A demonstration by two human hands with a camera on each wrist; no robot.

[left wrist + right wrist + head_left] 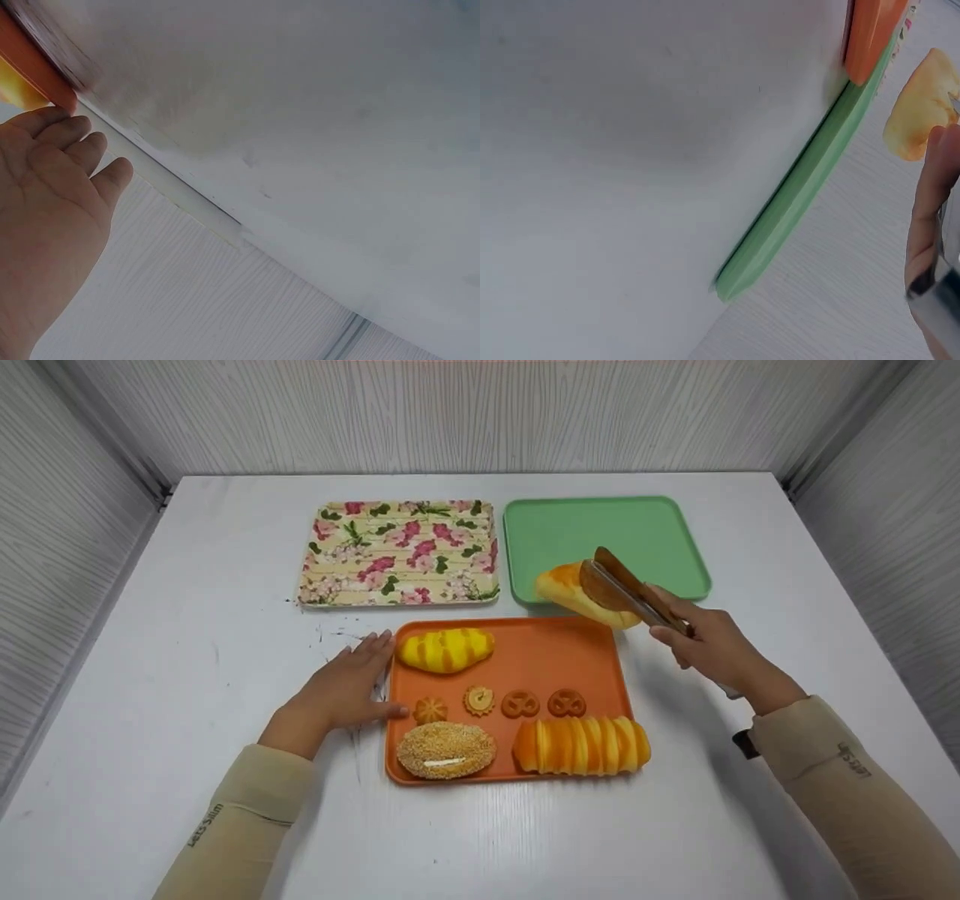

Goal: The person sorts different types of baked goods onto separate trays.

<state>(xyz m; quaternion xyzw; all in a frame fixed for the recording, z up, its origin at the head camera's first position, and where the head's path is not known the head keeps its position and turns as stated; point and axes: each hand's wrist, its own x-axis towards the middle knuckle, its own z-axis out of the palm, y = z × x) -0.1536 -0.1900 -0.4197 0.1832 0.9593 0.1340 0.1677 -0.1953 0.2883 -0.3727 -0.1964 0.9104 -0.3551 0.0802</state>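
Observation:
My right hand (709,641) grips a pair of tongs (645,596) with brown, flat ends. Between those ends is a golden bread roll (559,585), held up where it overlaps the near edge of the green tray (607,532) in the head view. The right wrist view shows the same roll (922,109) raised above the tray's level. My left hand (341,690) rests at the left edge of the orange tray (555,660), fingers extended, thumb over the rim. On that tray lie a yellow striped bread (446,650), a seeded bun (446,750) and a ridged loaf (581,745).
Small cookies also lie on the orange tray, among them a round one (478,700) and two pretzel-shaped ones, including a pretzel cookie (566,703). A floral tray (405,555) stands at the back left beside the green one. Grooved panels (480,420) wall the white table (187,660).

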